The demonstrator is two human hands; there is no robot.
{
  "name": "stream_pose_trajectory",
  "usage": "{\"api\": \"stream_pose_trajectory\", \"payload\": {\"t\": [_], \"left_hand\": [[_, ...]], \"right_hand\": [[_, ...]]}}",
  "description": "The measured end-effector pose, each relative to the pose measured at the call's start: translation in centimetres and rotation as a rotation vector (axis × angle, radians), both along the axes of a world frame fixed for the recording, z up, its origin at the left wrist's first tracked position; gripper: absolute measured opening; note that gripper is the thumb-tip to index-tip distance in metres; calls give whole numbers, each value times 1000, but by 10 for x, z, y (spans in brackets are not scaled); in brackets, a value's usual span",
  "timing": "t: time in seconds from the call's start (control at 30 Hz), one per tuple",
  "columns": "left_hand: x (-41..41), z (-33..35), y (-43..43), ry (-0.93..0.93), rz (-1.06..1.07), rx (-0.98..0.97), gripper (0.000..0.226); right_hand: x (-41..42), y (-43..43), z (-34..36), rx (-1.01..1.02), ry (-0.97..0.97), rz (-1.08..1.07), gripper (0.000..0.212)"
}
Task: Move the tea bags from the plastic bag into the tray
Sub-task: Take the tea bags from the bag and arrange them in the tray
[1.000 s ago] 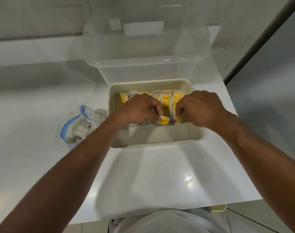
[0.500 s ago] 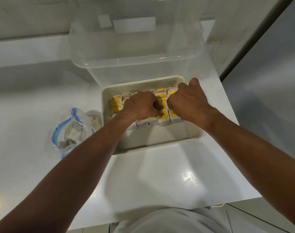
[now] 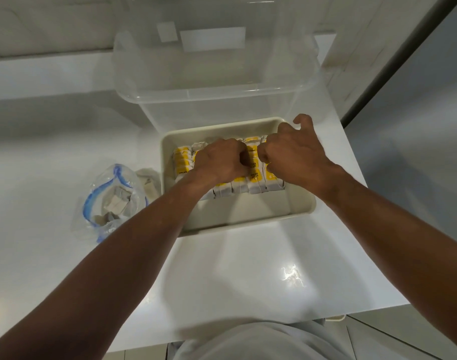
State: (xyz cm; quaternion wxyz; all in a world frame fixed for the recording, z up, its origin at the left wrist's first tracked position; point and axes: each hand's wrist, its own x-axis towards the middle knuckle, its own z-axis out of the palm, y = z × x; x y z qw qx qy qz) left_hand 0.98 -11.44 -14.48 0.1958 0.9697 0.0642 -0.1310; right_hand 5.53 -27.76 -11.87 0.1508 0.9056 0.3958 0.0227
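Logging stock against the task, I enter the following. Tray (image 3: 248, 224): cream, rectangular, set on the white worktop (image 3: 248, 268) straight ahead, just in front of a clear tub (image 3: 214, 100). Tea bags (image 3: 182, 162): packed in close rows across the far part of the tray, yellow tags uppermost; the near strip of the tray floor is bare. Left hand (image 3: 219, 159): knuckles up over the middle of the rows, fingers curled down among them, tips hidden, so I cannot tell whether it pinches a bag or only presses the row. Right hand (image 3: 292, 154): beside the left and nearly touching it, over the right end of the rows, most fingers curled in with one hooked up near the tray's far corner; I cannot tell its hold either. Plastic bag (image 3: 92, 183): clear, blue-edged mouth gaping, lying on the worktop to the left of the tray and apart from both hands. Remaining bags (image 3: 115, 203): a small grey-white heap inside the plastic bag, number not readable. Loose bags (image 3: 148, 183): one or two lying between the plastic bag and the tray wall. My judgement: the larger share is already in the tray and is being squared up; what is left is the small heap and the strays, and the bare near strip looks ample to take them.
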Motion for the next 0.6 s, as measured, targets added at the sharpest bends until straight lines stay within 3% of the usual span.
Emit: {"api": "stream_pose_trajectory", "payload": {"t": [0.1,0.2,0.3,0.5,0.6], "left_hand": [[-8,7,-4,-39,12,109,31],[-18,8,-15,-36,2,237,57],[-24,1,-24,8,-18,294,77],[-27,6,-25,-13,-13,265,75],[-33,14,-15,-58,0,229,60]], "right_hand": [[-8,0,6,-49,-46,11,11],[-20,4,2,-172,51,-4,22],[-25,6,-7,-192,74,19,15],[-27,5,-1,-106,77,37,11],[-28,6,9,30,130,38,9]]}}
